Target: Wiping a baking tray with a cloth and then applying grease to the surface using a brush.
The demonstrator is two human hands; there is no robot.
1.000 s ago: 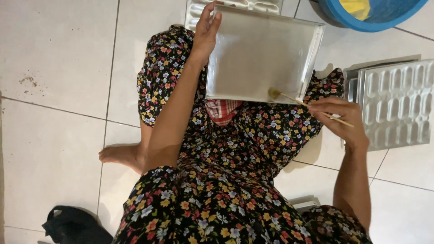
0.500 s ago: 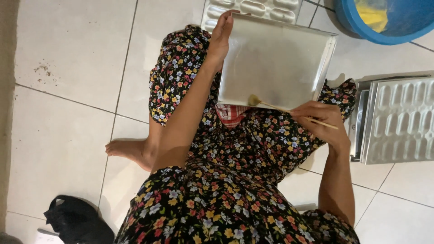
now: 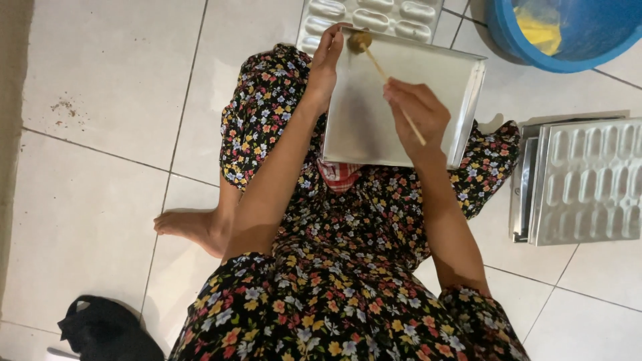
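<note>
I sit on a tiled floor in a flowered dress with a flat metal baking tray (image 3: 441, 87) resting on my lap. My left hand (image 3: 326, 61) grips the tray's far left corner. My right hand (image 3: 416, 115) is over the middle of the tray, holding a thin wooden stick brush (image 3: 378, 63). The brush's yellowish tip touches the tray's far left corner, right beside my left fingers. A red checked cloth (image 3: 340, 175) peeks out from under the tray's near edge.
A stack of metal moulds with oblong hollows (image 3: 588, 180) lies on the floor at my right. Another such mould (image 3: 374, 17) lies beyond the tray. A blue basin (image 3: 562, 33) with something yellow inside stands at the top right. A black bag (image 3: 107, 331) sits at the bottom left.
My right hand has come up from the tray's near right edge to its middle, and the brush tip has travelled from the near edge to the far left corner.
</note>
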